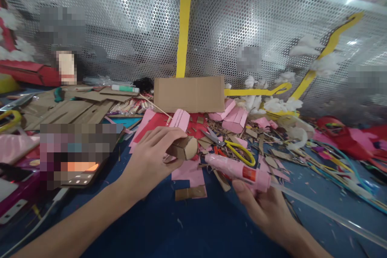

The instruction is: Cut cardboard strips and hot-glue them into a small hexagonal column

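Across a dark blue tabletop (193, 225), a flat rectangular brown cardboard panel (189, 94) sits beyond the left hand (149, 157) and right hand (266, 207); the right is wrapped around a pink plastic glue gun (232, 171). Yellow-handled metal scissors (242, 152) lie past it. The left clasps a small brown faceted cardboard block (181, 149) near the gun's tip.

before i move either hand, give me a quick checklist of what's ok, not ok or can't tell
1. Left hand holding the cardboard piece: ok.
2. Right hand gripping the glue gun: ok.
3. Glue stick in the gun's back end: ok, a long length trails behind.
4. Gun hot: cannot tell from the picture.
5. Scissors well away from the gun: not ok, they lie close by.
6. Surface around the gun free of scraps: not ok, bits are scattered there.
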`<state>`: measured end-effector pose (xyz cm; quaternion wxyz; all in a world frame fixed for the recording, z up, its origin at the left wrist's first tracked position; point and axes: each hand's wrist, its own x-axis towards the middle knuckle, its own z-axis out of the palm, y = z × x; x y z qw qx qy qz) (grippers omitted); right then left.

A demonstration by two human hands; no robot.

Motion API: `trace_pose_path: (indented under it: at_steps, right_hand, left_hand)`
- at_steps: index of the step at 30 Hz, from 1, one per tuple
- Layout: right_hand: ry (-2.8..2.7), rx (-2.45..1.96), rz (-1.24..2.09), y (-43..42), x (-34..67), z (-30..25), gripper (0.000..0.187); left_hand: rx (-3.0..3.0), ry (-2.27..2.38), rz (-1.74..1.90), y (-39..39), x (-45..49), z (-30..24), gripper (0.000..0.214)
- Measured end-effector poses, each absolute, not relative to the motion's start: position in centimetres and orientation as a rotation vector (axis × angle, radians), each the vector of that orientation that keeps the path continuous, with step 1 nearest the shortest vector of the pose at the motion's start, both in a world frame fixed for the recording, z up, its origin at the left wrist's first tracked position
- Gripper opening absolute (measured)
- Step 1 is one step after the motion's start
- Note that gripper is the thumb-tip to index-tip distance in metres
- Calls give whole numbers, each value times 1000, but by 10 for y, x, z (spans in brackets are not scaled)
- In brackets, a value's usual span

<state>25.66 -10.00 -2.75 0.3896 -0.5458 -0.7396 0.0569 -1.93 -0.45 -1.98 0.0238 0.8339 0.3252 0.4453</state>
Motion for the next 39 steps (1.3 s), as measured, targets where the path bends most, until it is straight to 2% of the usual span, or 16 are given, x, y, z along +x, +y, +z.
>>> trace_pose_path:
  at_steps: [8,13,19,28,34,39]
  right_hand:
    - [-1961,-1343,67,-99,252,-19,40]
    - [-1934,-1334,86,-99,251,-18,35]
    - [-1913,-1306,144,-99,253,-25,39]
    - [-1983,-1342,91,-99,256,-27,39]
    - [-1927,-1348,195,-98,259,-35,33]
    - [-1948,-1356,222,-99,257,-32,37]
  left_hand:
    - [2577,990,1361,-6,-20,-19,42]
    - [2577,992,1360,-7,-20,-18,40]
    - [2565,994,1357,-8,-19,-16,38]
    - [2545,1031,1377,-8,-18,-16,43]
    - [2534,1003,1365,-7,-18,-16,43]
    - [2528,1023,1363,-8,-18,-15,42]
